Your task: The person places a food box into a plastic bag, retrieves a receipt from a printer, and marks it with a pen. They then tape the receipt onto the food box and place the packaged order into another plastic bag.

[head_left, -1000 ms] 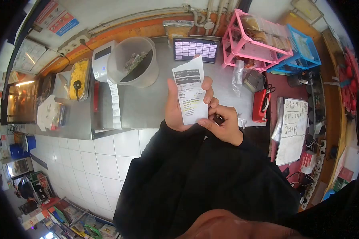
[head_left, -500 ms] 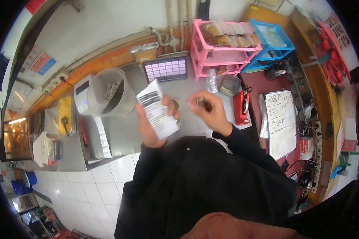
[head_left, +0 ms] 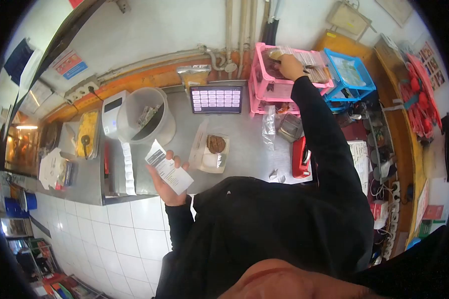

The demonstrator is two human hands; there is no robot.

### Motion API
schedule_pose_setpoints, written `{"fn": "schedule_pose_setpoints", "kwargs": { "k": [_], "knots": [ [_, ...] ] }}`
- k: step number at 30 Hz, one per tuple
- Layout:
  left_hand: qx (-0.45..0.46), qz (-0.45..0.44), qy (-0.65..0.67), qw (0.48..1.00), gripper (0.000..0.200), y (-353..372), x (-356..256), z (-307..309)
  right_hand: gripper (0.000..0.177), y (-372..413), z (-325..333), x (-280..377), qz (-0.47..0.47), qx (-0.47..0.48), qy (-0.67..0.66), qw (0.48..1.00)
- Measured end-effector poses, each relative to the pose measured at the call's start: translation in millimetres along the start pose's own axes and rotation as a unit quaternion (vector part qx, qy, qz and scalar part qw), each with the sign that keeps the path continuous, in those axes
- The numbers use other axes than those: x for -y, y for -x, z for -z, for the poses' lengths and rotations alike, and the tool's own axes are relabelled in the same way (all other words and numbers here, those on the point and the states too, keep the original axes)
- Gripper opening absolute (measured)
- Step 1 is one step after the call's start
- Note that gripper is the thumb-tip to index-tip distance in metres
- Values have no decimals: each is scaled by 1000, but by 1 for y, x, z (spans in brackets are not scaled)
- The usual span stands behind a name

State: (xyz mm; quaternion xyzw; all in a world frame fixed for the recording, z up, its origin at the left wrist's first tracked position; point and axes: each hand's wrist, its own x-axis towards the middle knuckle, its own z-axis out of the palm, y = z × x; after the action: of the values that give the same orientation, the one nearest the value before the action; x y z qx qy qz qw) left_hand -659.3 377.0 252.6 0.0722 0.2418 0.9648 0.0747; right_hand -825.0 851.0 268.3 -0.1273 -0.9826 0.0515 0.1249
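Our left hand [head_left: 172, 197] grips the receipt [head_left: 174, 176], likely light and limp: pinch its edge. Our right hand [head_left: 291, 68] is at packets [head_left: 320, 75] in the pink rack [head_left: 283, 81]; its grasp we cannot tell.

Open lane on steel counter [head_left: 247, 149] between food box [head_left: 197, 158] and clear pouch [head_left: 269, 127]. Bucket [head_left: 165, 130] blocks left, tablet [head_left: 217, 99] bars rear. Right side: red dispenser [head_left: 299, 157], pink rack [head_left: 258, 74], outstretched right arm [head_left: 329, 134].
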Motion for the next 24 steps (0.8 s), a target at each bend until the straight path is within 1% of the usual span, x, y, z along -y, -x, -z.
{"fn": "schedule_pose_setpoints", "kwargs": {
  "k": [3, 5, 7, 9, 10, 12, 13, 15, 17, 19, 20, 22, 24],
  "knots": [
    [-26, -26, 3, 999, 41, 7, -6, 17, 21, -9, -1, -20, 4, -57, -49, 997],
    [-32, -28, 14, 999, 39, 8, -9, 23, 21, -1, 15, -16, -39, -150, -61, 986],
    [-54, -26, 16, 998, 38, 9, -12, 25, 22, 6, 23, -19, -45, -248, -127, 959],
    [-62, -22, 5, 998, 39, 6, -14, 28, 24, 31, 60, 14, -23, -211, -219, 952],
    [-66, -21, 2, 998, 39, 5, -14, 27, 25, 46, 69, 32, -12, -196, -265, 944],
    [-66, -17, 5, 998, 38, 1, -14, 21, 27, 66, 53, 59, 56, -96, -288, 951],
    [-52, -10, 19, 998, 38, -1, -13, 23, 28, 77, 43, 73, 89, -49, -298, 949],
    [-33, -1, 44, 999, 39, -6, -10, 18, 27, 109, 3, 116, 52, 51, -429, 901],
    [-17, 14, 55, 998, 40, -10, -7, 9, 27, 142, -45, 144, 198, 80, -361, 908],
    [0, 24, 62, 998, 41, -13, -5, -7, 32, 169, -103, 154, 239, 68, -313, 917],
    [1, 27, 51, 998, 44, -13, -4, -14, 35, 175, -92, 165, 181, 109, -353, 911],
    [37, 47, 50, 997, 49, -15, -4, -24, 43, 186, -43, 185, 64, 199, -423, 882],
    [59, 59, 36, 996, 53, -15, -4, -34, 55, 186, -15, 183, 133, 120, -535, 826]
  ]
}}
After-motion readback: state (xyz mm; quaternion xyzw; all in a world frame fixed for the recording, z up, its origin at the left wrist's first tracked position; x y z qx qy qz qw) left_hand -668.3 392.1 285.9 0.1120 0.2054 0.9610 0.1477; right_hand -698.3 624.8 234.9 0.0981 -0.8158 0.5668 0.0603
